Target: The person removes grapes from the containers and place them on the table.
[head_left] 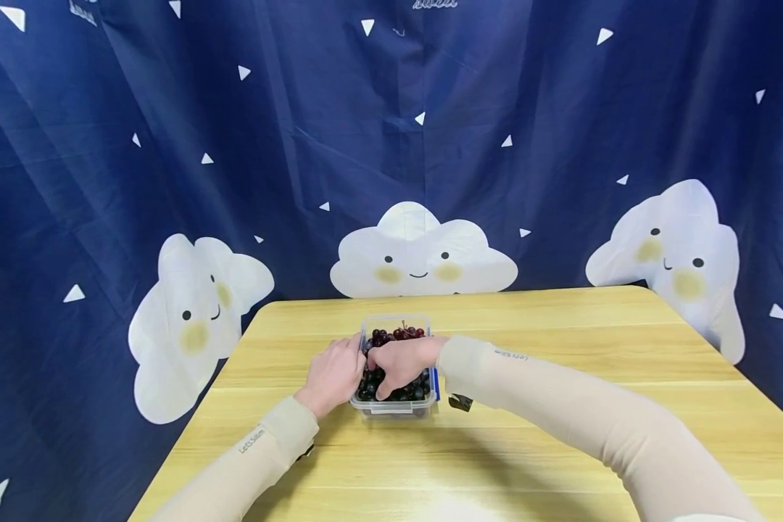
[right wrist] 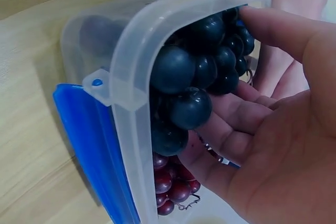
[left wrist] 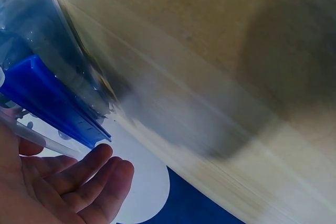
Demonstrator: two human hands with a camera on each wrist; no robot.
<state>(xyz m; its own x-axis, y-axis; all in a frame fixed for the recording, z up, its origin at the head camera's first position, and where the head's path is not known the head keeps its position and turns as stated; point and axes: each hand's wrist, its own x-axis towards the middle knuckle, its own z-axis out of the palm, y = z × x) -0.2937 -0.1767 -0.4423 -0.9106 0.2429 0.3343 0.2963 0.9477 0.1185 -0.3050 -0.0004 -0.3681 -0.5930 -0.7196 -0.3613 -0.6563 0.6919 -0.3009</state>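
Note:
A clear plastic container (head_left: 391, 407) with blue side clips stands on the table, holding bunches of dark grapes (right wrist: 181, 72) and small dark-red fruits (head_left: 407, 333) behind them. My left hand (head_left: 336, 373) holds the container's left rim; in the left wrist view several of its fingers (left wrist: 113, 187) extend loosely below a blue clip (left wrist: 52, 98). My right hand (head_left: 401, 362) reaches over the right rim into the container. Its thumb and fingers are spread around the dark grapes, fingertips against them. In the right wrist view the grapes hide some fingertips.
The light wood table (head_left: 561, 348) extends around the container, widest on the right. Behind it hangs a dark blue curtain (head_left: 287, 145) with white clouds and triangles. A blue clip (right wrist: 92, 150) hangs down at the container's right side.

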